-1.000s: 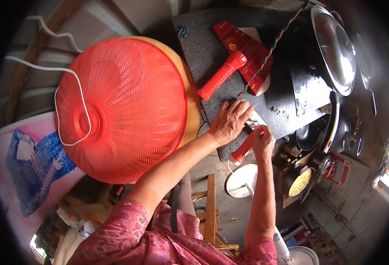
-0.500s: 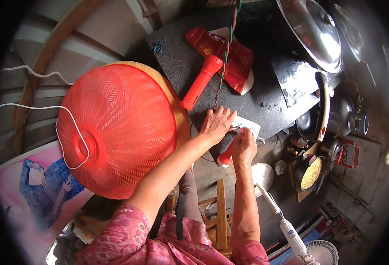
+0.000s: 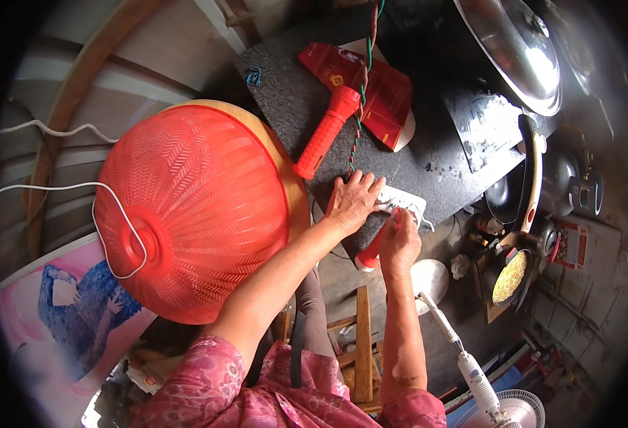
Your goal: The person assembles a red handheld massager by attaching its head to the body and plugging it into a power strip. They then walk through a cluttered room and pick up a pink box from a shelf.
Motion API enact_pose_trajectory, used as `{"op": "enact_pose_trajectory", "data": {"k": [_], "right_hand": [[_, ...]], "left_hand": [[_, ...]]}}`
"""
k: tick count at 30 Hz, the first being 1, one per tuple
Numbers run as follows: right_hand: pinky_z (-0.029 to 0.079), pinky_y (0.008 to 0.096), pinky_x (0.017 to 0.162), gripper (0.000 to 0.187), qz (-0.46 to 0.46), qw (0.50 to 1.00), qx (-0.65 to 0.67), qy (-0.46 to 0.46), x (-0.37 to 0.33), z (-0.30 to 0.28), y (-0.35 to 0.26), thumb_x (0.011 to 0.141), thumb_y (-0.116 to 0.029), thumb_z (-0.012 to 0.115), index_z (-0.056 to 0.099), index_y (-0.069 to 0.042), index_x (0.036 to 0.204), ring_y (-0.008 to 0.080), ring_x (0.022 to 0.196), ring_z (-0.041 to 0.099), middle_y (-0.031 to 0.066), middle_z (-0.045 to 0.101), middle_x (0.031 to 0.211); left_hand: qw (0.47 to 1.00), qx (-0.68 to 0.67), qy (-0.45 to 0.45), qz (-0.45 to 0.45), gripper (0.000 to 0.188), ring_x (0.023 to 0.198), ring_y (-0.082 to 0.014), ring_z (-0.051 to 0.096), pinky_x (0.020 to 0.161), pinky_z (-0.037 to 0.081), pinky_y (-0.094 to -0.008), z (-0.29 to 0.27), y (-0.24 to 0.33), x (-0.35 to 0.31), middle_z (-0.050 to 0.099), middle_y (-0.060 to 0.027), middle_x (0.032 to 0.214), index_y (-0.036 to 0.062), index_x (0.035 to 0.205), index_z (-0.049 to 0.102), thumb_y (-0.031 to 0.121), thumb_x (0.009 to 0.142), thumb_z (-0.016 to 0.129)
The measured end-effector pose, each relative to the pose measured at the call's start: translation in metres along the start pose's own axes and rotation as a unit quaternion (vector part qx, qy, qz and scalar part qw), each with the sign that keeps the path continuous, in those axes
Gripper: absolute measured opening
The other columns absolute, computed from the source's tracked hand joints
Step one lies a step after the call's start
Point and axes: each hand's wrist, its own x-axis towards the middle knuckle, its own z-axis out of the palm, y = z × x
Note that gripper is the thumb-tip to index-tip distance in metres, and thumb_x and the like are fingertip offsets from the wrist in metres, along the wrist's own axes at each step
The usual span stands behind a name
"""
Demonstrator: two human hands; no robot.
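So I was on the head feed, and what worried me most was the red flashlight [image 3: 368,260]. Its wide end poked out past the corner of the dark tabletop [image 3: 285,103], so if the right hand [image 3: 399,248] loosened, I figured it could drop to the floor [image 3: 464,314]. Second worry: the white power strip [image 3: 404,200] sat right by the table edge, and an off-centre push could've skidded it. The twisted cord [image 3: 357,132] ran to the left hand's end of the strip, so a snag there might've dragged it too, imo.

As for placement, the flashlight slanted down and left from the right hand, which had its fingers curled in, pinching the narrow end just beside the strip. Couldn't tell whether flashlight and strip actually touched, since the fingers hid that bit. The left hand [image 3: 355,205] lay palm down with fingers stretched over the strip's near-left end; no clue how hard it pressed. A second red flashlight [image 3: 325,135] lay on the tabletop beyond the left hand, well clear of both hands.
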Motion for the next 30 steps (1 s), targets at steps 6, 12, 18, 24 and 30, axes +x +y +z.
{"op": "enact_pose_trajectory", "data": {"k": [6,12,18,24,30], "right_hand": [[0.047,0.0278,0.06,0.021,0.133,0.967,0.218,-0.005,-0.028,-0.028,0.005,0.081,-0.004,0.056,0.057,-0.003,0.102,0.0163,0.064,0.059,0.0097,0.063,0.083],[0.048,0.0308,0.062,0.022,0.095,0.983,0.158,-0.018,-0.021,-0.024,0.005,0.082,-0.006,0.056,0.055,-0.003,0.103,0.0211,0.068,0.06,0.0122,0.063,0.085],[0.048,0.0338,0.063,0.022,0.111,0.979,0.171,-0.021,-0.015,-0.016,0.002,0.082,-0.007,0.056,0.054,-0.003,0.104,0.025,0.071,0.061,0.0129,0.062,0.087],[0.048,0.0399,0.063,0.02,0.065,0.988,0.14,0.006,0.0,-0.012,0.005,0.084,-0.01,0.054,0.053,-0.003,0.103,0.0329,0.074,0.061,0.0166,0.061,0.085],[0.046,0.0468,0.063,0.016,0.056,0.996,0.057,-0.035,0.018,-0.007,-0.003,0.084,-0.015,0.051,0.053,-0.004,0.095,0.0388,0.073,0.059,0.0215,0.059,0.083]], "left_hand": [[1.0,-0.005,-0.016,-0.005,0.057,0.101,-0.0214,0.043,0.071,0.038,-0.0408,-0.004,-0.005,0.001,0.047,-0.003,0.108,0.0124,0.123,0.045,0.027,0.072,0.066],[1.0,-0.018,-0.018,0.005,0.057,0.103,-0.0225,0.043,0.075,0.038,-0.0422,-0.003,-0.001,0.007,0.047,-0.0036,0.111,0.0119,0.123,0.046,0.026,0.072,0.066],[1.0,-0.003,-0.009,0.015,0.058,0.103,-0.0225,0.044,0.073,0.042,-0.0407,-0.004,-0.004,0.007,0.047,-0.0027,0.108,0.0121,0.123,0.045,0.023,0.071,0.067],[1.0,-0.001,-0.014,0.02,0.059,0.103,-0.0226,0.044,0.074,0.043,-0.0414,-0.001,-0.005,0.008,0.047,-0.0026,0.107,0.0132,0.124,0.045,0.023,0.07,0.068],[1.0,-0.013,-0.011,0.017,0.06,0.106,-0.0221,0.043,0.076,0.042,-0.0419,-0.002,-0.005,0.008,0.047,-0.0021,0.111,0.0134,0.124,0.045,0.023,0.07,0.069]]}}
